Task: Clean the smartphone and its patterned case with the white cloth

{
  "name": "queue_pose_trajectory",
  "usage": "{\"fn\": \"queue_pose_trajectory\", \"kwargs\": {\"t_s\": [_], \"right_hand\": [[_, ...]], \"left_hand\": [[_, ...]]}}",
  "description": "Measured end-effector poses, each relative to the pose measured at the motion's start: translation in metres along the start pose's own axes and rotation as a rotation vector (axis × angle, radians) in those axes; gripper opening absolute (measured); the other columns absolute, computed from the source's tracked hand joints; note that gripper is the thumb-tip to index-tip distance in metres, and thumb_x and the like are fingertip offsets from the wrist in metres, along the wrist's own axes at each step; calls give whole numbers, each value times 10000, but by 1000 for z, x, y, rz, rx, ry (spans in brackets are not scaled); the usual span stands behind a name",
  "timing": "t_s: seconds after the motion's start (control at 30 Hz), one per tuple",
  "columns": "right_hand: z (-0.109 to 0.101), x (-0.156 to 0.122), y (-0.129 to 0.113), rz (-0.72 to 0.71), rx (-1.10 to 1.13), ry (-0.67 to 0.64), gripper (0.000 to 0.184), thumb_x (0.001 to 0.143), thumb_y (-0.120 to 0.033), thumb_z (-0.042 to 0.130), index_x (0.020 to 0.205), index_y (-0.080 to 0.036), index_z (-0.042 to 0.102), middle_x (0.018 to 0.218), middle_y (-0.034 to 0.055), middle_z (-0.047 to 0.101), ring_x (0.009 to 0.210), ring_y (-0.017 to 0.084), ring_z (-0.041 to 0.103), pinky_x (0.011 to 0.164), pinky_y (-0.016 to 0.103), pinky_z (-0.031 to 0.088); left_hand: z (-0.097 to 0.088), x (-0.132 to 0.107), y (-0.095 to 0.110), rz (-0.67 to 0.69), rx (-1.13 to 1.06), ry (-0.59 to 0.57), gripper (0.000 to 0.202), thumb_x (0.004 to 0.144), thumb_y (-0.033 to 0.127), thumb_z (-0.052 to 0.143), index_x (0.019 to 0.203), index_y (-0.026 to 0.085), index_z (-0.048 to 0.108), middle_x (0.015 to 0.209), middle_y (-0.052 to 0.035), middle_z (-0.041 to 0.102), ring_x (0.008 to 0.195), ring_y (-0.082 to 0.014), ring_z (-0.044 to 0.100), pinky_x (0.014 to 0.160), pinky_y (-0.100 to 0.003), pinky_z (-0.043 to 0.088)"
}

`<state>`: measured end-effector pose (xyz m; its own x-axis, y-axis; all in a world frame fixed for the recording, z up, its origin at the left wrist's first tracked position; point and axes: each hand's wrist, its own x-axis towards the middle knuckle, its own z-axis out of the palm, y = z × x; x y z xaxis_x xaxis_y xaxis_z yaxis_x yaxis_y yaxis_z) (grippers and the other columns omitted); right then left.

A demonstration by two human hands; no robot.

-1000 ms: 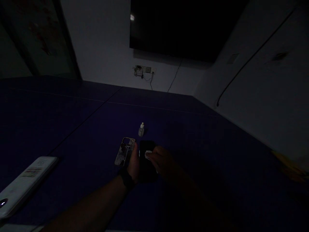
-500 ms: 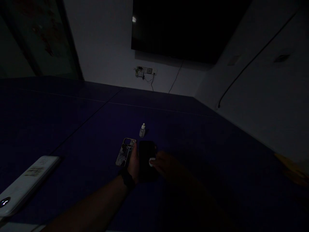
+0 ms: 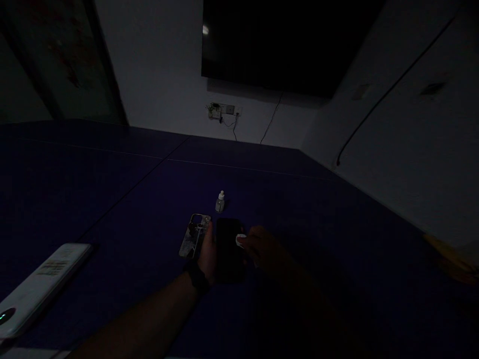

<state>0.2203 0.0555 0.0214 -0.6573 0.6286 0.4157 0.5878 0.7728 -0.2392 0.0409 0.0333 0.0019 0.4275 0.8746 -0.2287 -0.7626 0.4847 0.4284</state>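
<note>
The room is very dark. A black phone (image 3: 228,244) lies flat on the dark blue table (image 3: 112,209). My left hand (image 3: 207,257), with a dark band at the wrist, rests against the phone's left edge and holds it in place. My right hand (image 3: 264,249) pinches a small white pad (image 3: 240,241) and presses it on the phone's right side. A patterned phone case (image 3: 194,235) lies just left of the phone. A small white dropper bottle (image 3: 220,201) stands upright behind them.
A white slab-shaped device (image 3: 37,286) with a small lit dot lies at the near left. A black screen (image 3: 284,45) hangs on the far wall above a socket strip (image 3: 222,109) with cables. The right wall stands close to the table's edge.
My right hand has carried the white pad from the phone's upper middle down and then over to its right edge. My left hand has stayed put.
</note>
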Motion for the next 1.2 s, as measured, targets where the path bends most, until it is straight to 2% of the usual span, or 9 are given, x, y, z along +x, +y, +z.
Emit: {"fn": "queue_pose_trajectory", "kwargs": {"t_s": [0.17,0.27,0.47,0.57,0.73,0.87,0.93,1.1,1.2], "right_hand": [[-5,0,-11,-130,-3,-108,128,965,-161,588,1005,-199,703,893,47,601,840,172,569,743,282,474],[4,6,-18,-189,-1,-58,141,943,-129,605,1006,-196,712,871,48,592,817,172,563,736,286,470],[5,4,-6,-33,-32,61,191,995,-183,527,1047,-194,710,879,68,612,836,193,583,759,326,504],[-1,-1,-1,-56,18,53,204,1014,-224,503,1048,-200,703,886,64,624,813,184,592,722,314,512],[10,9,-16,-132,12,109,163,990,-183,540,1046,-175,693,880,74,622,821,196,588,725,329,508],[22,21,-31,-142,6,90,175,965,-130,569,1082,-180,688,901,77,629,840,198,573,734,327,494],[23,22,-33,-173,10,62,188,958,-127,581,1096,-193,691,915,75,634,845,195,566,724,319,483],[8,15,-20,-303,35,-24,122,939,-165,626,1013,-211,711,876,53,625,832,184,561,769,333,477],[2,13,-10,-229,39,-11,121,962,-174,591,983,-200,707,853,49,623,824,184,566,763,331,485]], "left_hand": [[-4,3,1,40,-16,-26,838,903,765,314,1161,66,695,904,-165,740,706,-233,682,692,-355,523],[-3,4,-1,39,-28,-22,821,919,741,317,1183,57,686,944,-178,747,773,-252,702,738,-345,520],[-6,6,-2,32,-10,-55,846,886,785,324,1223,88,665,931,-168,749,803,-292,714,777,-408,532],[-7,5,-1,20,-4,-75,847,877,797,323,1194,95,675,915,-166,748,797,-291,713,772,-412,533],[-7,4,-1,46,-6,10,752,852,792,421,949,108,717,814,-138,739,788,-283,708,777,-383,524],[-6,4,-1,81,-28,122,624,840,746,520,692,152,641,732,-103,718,781,-281,707,785,-373,515],[-5,4,-1,87,-41,123,610,868,718,505,725,146,657,735,-103,717,792,-284,709,786,-371,513],[-1,0,2,40,-10,54,755,909,746,358,1042,92,712,812,-134,739,810,-292,717,774,-372,517],[0,-2,2,40,-12,-7,812,878,786,360,1066,79,711,823,-148,744,805,-297,717,778,-378,520]]}}
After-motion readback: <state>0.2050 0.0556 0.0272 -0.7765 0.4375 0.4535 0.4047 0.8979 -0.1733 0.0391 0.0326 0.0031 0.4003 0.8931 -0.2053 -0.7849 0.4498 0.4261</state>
